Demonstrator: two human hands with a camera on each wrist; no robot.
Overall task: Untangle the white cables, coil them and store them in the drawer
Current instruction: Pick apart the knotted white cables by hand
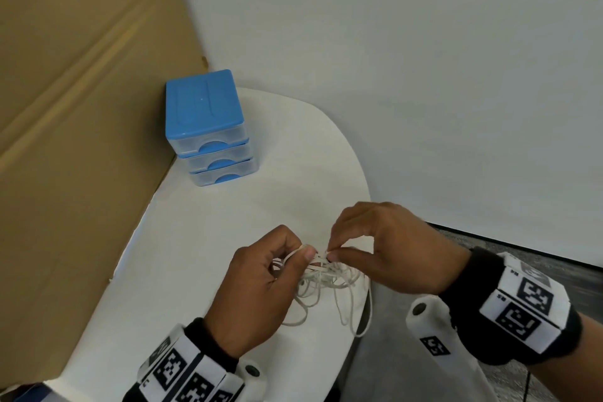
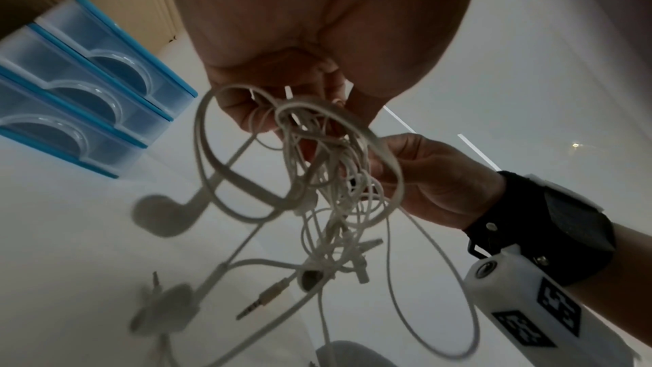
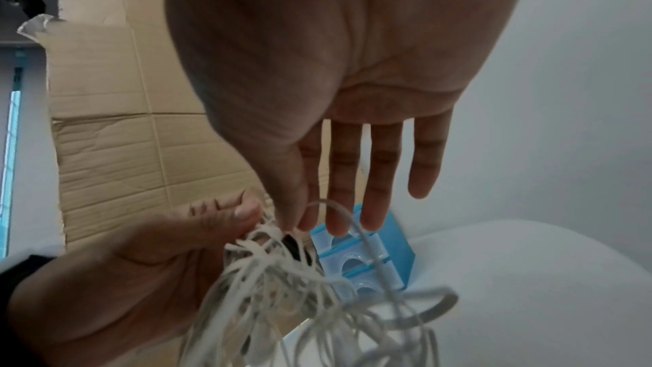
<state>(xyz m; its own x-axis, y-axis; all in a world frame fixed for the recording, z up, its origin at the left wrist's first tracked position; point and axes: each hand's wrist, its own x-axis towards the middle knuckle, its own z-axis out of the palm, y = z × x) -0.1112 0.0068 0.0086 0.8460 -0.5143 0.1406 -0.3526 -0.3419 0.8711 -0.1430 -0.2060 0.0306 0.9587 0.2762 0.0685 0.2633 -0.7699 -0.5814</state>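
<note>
The white cables (image 1: 321, 284) are held as one knotted bundle just above the near edge of the bench (image 1: 202, 238), well apart from the drawer unit (image 1: 208, 127), which stands at the far corner of the bench against the cardboard sheet (image 1: 81, 108). The top of the bundle is pinched by the left hand (image 1: 257, 290) between thumb and curled fingers, and a single strand beside that grip is nipped by the thumb and forefinger of the right hand (image 1: 385, 254), the other three fingers (image 3: 381, 177) being held out straight. In the left wrist view the tangle is seen to be made of earphone leads: an earbud (image 2: 166, 215) and a jack plug (image 2: 266, 299) hang loose under the knot, with flat and round cords looped through each other. Nothing is judged to have been separated so far; no cable lies free on the bench and no coil has been formed. All three drawers of the unit are seen closed, and through their clear fronts no cable can be made out. The untangling is therefore judged to be at its very start, while the coiling, the opening of a drawer and the storing are all left to be done
</note>
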